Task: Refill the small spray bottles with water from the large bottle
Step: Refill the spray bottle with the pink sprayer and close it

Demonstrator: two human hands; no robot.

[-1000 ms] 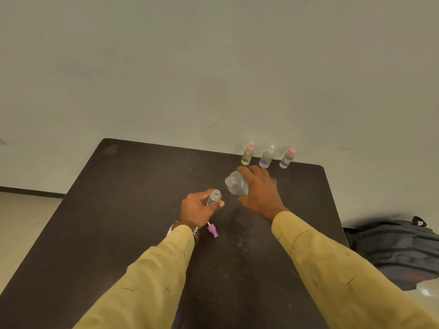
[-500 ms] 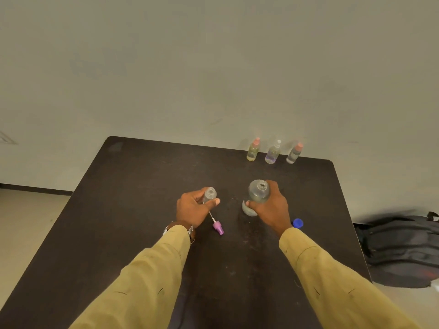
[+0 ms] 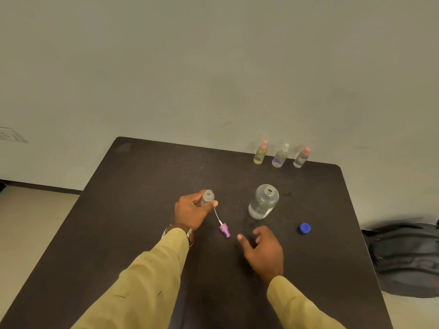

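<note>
My left hand (image 3: 192, 211) grips a small clear spray bottle (image 3: 208, 197), uncapped and upright on the dark table (image 3: 133, 210). Its purple spray head with a white tube (image 3: 224, 228) lies on the table just right of that hand. The large clear bottle (image 3: 263, 202), open-topped and partly filled with water, stands alone right of centre. My right hand (image 3: 263, 250) hovers below it, fingers spread, holding nothing, close to the purple spray head. The blue cap (image 3: 305, 228) lies to the right.
Three small capped spray bottles stand in a row at the table's far edge: yellowish (image 3: 260, 153), clear purple-tinted (image 3: 280, 156), and grey (image 3: 301, 158). A dark backpack (image 3: 406, 255) lies on the floor to the right. A wall rises behind the table.
My right hand tipped the large bottle upright, set it on the table, let go and drew back toward me. My left hand kept hold of the small bottle.
</note>
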